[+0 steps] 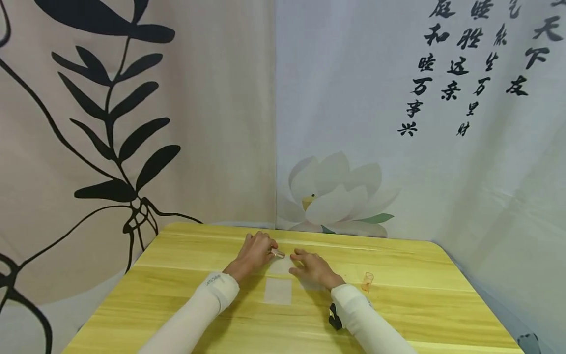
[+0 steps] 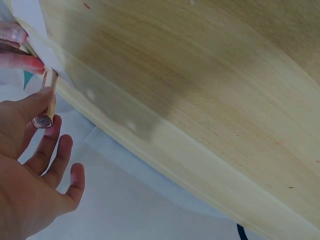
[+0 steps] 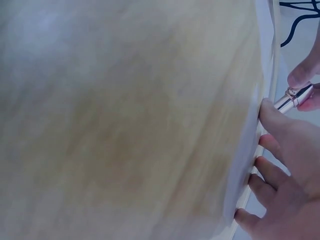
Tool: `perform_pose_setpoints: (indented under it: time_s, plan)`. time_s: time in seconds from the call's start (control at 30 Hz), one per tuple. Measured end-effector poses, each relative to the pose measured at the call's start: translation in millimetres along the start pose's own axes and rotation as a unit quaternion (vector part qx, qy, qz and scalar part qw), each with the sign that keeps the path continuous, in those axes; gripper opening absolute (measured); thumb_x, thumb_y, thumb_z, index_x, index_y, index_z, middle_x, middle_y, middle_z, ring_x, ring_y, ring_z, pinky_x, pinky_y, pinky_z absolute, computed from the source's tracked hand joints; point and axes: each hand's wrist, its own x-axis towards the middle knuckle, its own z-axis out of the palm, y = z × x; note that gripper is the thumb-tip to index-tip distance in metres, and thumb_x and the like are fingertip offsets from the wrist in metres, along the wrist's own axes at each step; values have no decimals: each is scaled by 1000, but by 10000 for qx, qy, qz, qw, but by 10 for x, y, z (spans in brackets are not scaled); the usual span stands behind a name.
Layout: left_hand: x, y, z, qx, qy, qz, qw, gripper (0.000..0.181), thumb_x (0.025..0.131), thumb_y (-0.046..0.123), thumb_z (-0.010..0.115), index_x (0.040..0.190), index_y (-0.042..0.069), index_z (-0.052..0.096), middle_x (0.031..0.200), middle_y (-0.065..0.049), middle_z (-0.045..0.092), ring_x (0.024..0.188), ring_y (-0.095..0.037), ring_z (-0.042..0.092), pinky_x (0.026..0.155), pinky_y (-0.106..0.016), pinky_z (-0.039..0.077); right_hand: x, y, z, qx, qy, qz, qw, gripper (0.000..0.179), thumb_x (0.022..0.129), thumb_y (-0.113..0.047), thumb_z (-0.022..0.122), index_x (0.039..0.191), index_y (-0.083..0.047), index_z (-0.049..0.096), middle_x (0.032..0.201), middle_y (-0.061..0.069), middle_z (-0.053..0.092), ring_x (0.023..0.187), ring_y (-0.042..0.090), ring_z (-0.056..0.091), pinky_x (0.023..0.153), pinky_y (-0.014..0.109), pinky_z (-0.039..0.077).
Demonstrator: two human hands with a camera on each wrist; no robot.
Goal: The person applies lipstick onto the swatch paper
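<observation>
My left hand (image 1: 255,253) is above the far part of the table, pinching a shiny rose-gold lipstick tube (image 1: 277,253) between thumb and fingers. In the left wrist view the flat round end of the lipstick tube (image 2: 50,100) faces the camera, and the other fingers are loosely bent. My right hand (image 1: 315,268) is just right of the tube, fingers spread, its fingertips at a thin white paper sheet (image 3: 240,160). The right thumb comes close to the tube; whether they touch I cannot tell. In the head view this paper (image 1: 280,265) lies between both hands.
Nearer the front lies a second pale square sheet (image 1: 278,291). Another sheet (image 1: 311,285) is partly covered by the right hand. To the right stands a clear orange-tinted cylinder (image 1: 367,282). A black object (image 1: 334,317) shows beside the right cuff. A printed curtain (image 1: 230,123) hangs behind the table.
</observation>
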Motion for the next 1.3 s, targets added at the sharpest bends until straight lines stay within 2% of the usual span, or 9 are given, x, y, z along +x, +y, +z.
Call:
perform_pose_setpoints:
  time_s: [0.23,0.5,0.7,0.93,1.3]
  plan:
    - [-24,35,-47,46,-45,59,10000,15,86,17,87,101,18,83,95,1,71,94,-24,61,78,-44,42,-3,-15,2,29,33,51,10000,50,100,-24,73,141,2,61,156,25,46,135,48,51,108,63,41]
    - [-43,62,-51,197,-82,121,9997,15,86,18,87,100,20,83,96,2,72,91,-22,61,78,-42,42,-6,-11,9,15,21,67,10000,52,100,-26,72,142,2,60,156,25,45,136,48,50,110,67,35]
    - [-71,82,-75,238,-58,250,9994,13,85,18,88,97,20,83,92,2,72,86,-21,60,75,-40,41,-11,1,6,-2,-6,18,10000,52,101,-26,71,142,2,60,156,25,45,136,49,50,108,64,41]
    - [-112,101,-91,343,-60,246,9991,14,84,19,88,98,21,84,92,3,72,83,-19,59,74,-39,41,-19,-15,10,20,-17,95,10000,52,100,-26,72,142,1,60,157,23,44,137,48,49,110,65,38]
    - [-159,122,-105,299,-14,270,9992,12,84,19,88,94,22,83,89,4,71,82,-19,58,73,-39,39,-34,-24,-13,20,-17,48,10000,50,101,-25,71,142,2,60,158,25,43,137,48,50,110,60,40]
